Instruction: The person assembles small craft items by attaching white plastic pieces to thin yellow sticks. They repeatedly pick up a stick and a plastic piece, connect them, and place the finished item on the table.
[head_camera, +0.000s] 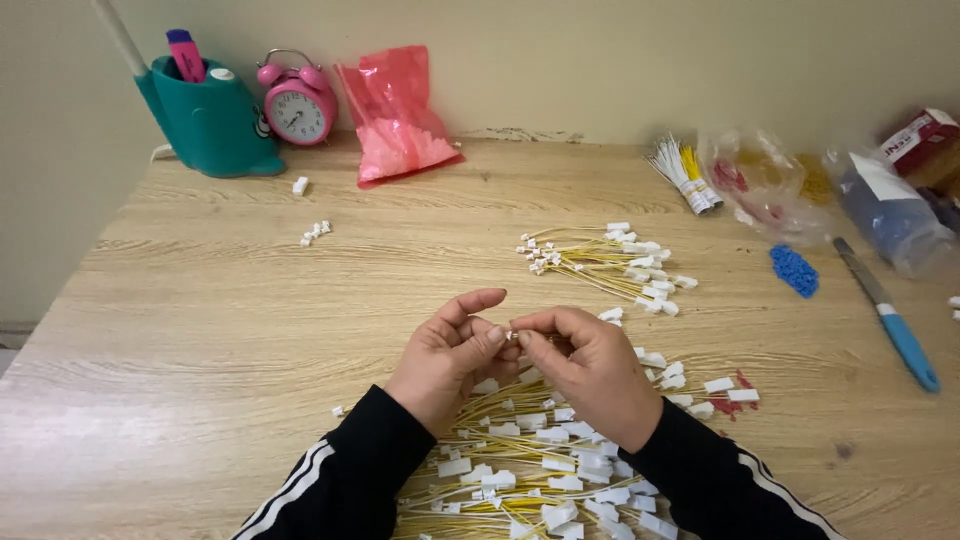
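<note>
A: How far along does it look?

B: A small batch of wires (605, 262) with white plugs lies beyond the fingers, set apart. A much bigger pile (540, 460) sits under the wrists, so by my judgement most is left.

A: And the piece in hand?

B: A tiny white connector (511, 334) is pinched between the fingertips of the left hand (448, 360) and right hand (590, 372), both closed on it, above the near pile.
</note>
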